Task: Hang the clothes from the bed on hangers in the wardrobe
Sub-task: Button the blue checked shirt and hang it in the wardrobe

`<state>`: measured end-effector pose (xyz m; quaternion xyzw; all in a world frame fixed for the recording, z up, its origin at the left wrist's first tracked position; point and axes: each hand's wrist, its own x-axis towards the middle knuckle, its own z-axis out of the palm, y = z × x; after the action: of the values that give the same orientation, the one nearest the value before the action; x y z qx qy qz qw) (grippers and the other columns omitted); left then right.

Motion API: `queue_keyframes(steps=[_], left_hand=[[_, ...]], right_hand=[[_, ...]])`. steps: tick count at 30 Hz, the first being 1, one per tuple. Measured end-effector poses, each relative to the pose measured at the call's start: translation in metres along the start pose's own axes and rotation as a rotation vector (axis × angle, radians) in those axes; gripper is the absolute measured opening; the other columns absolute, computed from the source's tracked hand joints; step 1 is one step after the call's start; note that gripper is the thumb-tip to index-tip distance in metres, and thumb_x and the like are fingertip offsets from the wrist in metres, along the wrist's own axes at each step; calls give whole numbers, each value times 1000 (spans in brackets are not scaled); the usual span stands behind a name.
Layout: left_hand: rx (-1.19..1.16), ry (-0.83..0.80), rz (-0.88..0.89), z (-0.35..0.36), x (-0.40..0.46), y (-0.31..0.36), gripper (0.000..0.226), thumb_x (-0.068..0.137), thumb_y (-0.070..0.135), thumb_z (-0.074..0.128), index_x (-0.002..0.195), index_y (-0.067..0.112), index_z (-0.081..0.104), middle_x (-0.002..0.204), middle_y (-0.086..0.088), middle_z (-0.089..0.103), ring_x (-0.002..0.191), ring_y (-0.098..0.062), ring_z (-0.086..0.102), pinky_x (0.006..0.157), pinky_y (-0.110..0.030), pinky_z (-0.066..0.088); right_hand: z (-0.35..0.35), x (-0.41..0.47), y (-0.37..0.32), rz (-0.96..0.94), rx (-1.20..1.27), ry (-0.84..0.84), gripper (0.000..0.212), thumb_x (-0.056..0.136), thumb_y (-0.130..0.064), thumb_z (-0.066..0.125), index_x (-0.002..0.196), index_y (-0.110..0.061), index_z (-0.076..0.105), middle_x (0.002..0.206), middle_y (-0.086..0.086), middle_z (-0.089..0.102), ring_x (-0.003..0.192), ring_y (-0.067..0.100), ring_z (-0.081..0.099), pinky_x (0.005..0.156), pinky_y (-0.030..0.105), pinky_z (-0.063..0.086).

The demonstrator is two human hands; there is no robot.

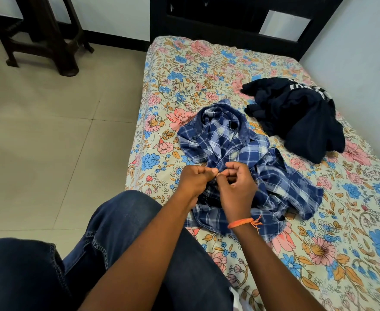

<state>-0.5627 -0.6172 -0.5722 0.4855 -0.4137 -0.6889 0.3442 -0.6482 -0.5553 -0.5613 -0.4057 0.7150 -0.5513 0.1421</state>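
Note:
A crumpled blue and white plaid shirt (236,151) lies on the bed (184,70), which has a floral sheet. My left hand (194,180) and my right hand (236,187) meet over the shirt's near part. Both have curled fingers that pinch the fabric between them. A dark, partly hidden object lies under my hands in the folds; I cannot tell what it is. A dark navy garment (301,115) with white stripes lies bunched further back on the right. No hanger or wardrobe is in view.
My knees in blue jeans (121,243) are at the bottom left, beside the bed's edge. A tiled floor (50,131) spreads to the left, with dark wooden furniture legs (50,41) at the top left. A dark bed frame (240,21) and a white wall bound the bed.

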Motion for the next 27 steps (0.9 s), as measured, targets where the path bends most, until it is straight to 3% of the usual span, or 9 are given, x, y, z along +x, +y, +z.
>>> queue_keyframes(steps=[2,5,9,15,19,24,27], left_hand=[[16,8,-11,1,0,0,9,90,6,68,92,-2,72,77,-5,71,71,-8,65,61,-10,51],[39,5,-2,2,0,-1,13,94,8,63,86,1,71,76,-10,69,74,-19,62,63,-20,52],[93,-11,53,3,-3,1,13,95,6,60,89,3,70,74,-3,67,67,-9,60,59,-11,49],[101,-1,69,1,-3,2,10,89,11,69,95,5,75,89,-3,75,86,-16,70,76,-22,56],[197,30,149,1,-6,4,6,88,12,70,87,12,76,82,0,74,74,-7,68,62,-10,51],[247,82,172,2,-3,3,15,87,15,71,79,3,74,83,-20,73,67,-19,58,62,-27,47],[257,73,160,1,-1,2,21,92,13,67,80,-3,71,73,-15,69,64,-16,55,57,-19,43]], right_hand=[[0,1,1,21,16,-20,23,83,-5,72,101,-16,63,78,-4,67,70,3,62,64,12,48],[-4,7,3,170,137,-82,24,82,-4,75,101,-14,64,84,4,70,76,13,68,69,28,58],[-14,14,4,399,382,-149,30,80,5,77,104,-8,64,93,12,70,81,20,71,66,31,60],[-19,20,12,358,307,-192,32,78,2,79,104,-11,65,86,9,72,80,20,72,72,30,60],[-18,21,14,319,276,-213,26,81,2,76,100,-11,64,86,12,70,78,18,69,70,26,57],[-17,22,16,324,296,-232,25,81,7,72,98,-10,63,85,12,67,74,15,65,65,22,54],[-17,25,15,393,396,-249,29,79,8,73,103,-4,61,82,10,68,72,18,65,65,25,55]])
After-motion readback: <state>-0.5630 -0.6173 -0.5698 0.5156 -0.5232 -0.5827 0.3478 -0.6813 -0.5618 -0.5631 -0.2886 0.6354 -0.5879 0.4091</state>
